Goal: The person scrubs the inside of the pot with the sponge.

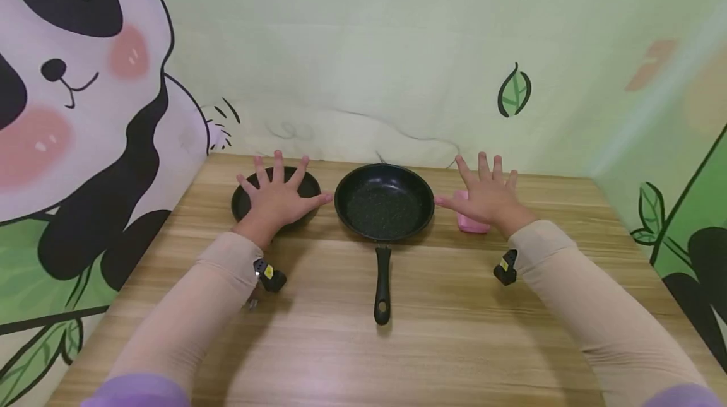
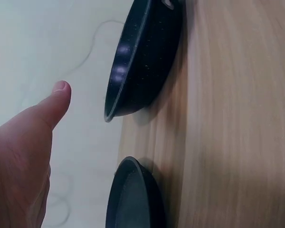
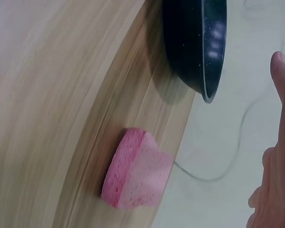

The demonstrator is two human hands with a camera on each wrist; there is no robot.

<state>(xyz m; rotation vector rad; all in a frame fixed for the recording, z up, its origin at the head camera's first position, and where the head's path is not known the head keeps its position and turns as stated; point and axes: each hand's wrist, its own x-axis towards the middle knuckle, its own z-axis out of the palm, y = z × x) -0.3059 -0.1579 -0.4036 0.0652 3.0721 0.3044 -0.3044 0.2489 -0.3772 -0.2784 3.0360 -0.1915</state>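
A black frying pan (image 1: pixel 384 202) lies at the middle of the table, its handle pointing toward me. Left of it, a smaller dark round pan or dish (image 1: pixel 309 187) is partly hidden by my left hand (image 1: pixel 278 199), which hovers above it with fingers spread. My right hand (image 1: pixel 487 197), fingers also spread, is held over a pink sponge (image 1: pixel 472 224) and covers part of it. In the right wrist view the sponge (image 3: pixel 137 171) sits apart from the hand. Neither hand holds anything; both thumbs point toward the frying pan.
The wooden table (image 1: pixel 318 344) meets a wall covering (image 1: pixel 318 66) printed with a panda and leaves along its back edge. Each wrist carries a small black camera, such as the left wrist camera (image 1: pixel 271 276). A thin cable-like line runs across the wall behind the pans.
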